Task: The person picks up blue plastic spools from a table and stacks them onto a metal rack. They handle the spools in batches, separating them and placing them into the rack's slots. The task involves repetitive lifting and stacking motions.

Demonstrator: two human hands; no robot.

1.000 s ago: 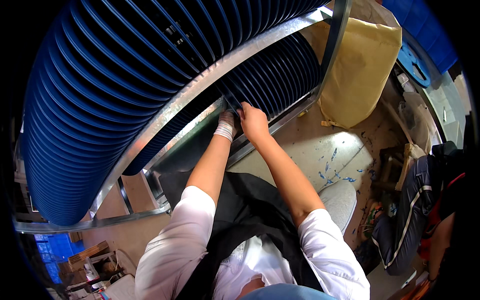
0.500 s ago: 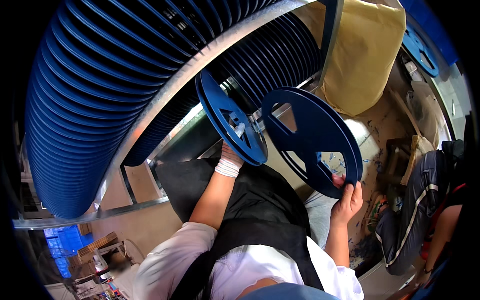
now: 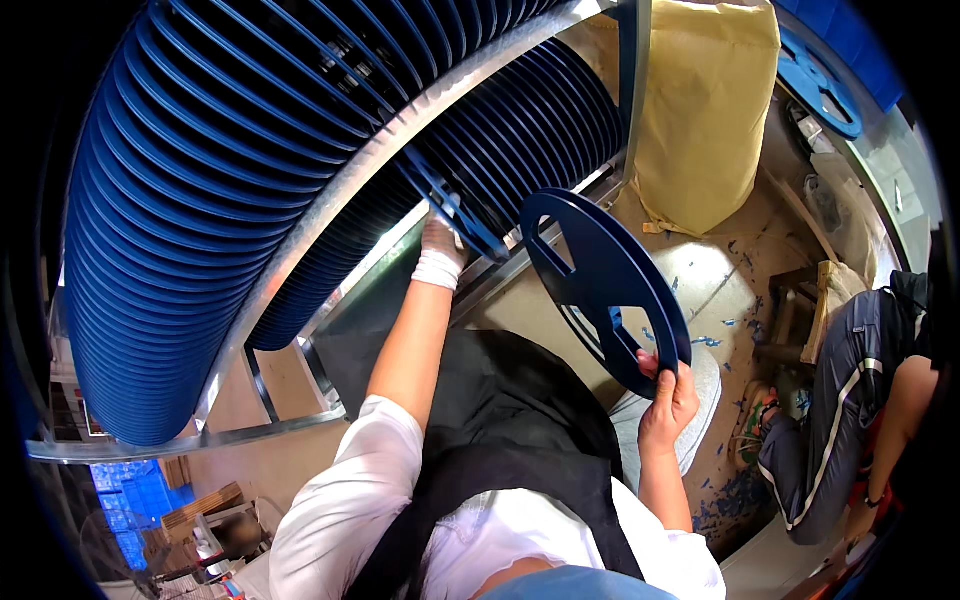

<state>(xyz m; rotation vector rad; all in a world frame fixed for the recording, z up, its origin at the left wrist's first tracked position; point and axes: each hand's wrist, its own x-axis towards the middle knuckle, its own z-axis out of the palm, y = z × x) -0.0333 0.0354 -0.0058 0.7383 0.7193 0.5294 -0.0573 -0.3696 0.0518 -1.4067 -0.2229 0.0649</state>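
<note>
My left hand point(image 3: 440, 246), in a white glove, reaches up to the lower row of blue reels point(image 3: 545, 120). It grips a blue plastic reel point(image 3: 483, 240) near the reel's cut-out middle. That reel stands edge-on among the row, and the glove hides part of it; my fingertips are partly hidden too. My bare right hand point(image 3: 668, 405) pinches the lower rim of another blue reel point(image 3: 590, 262), two discs with large cut-outs. This one is held tilted in the air over the floor, right of the rack.
A larger row of blue reels point(image 3: 170, 300) fills the upper left, behind a curved-looking metal rail point(image 3: 290, 232). A yellow-brown sheet point(image 3: 705, 110) hangs beside the rack post. Blue scraps litter the floor point(image 3: 715, 285). Another person's dark-trousered leg point(image 3: 835, 410) is at the right, near a wooden stool point(image 3: 800, 310).
My left hand has moved up and away from my body, bringing its reel into the lower row. The right-hand reel has shifted slightly left and stays held by its rim.
</note>
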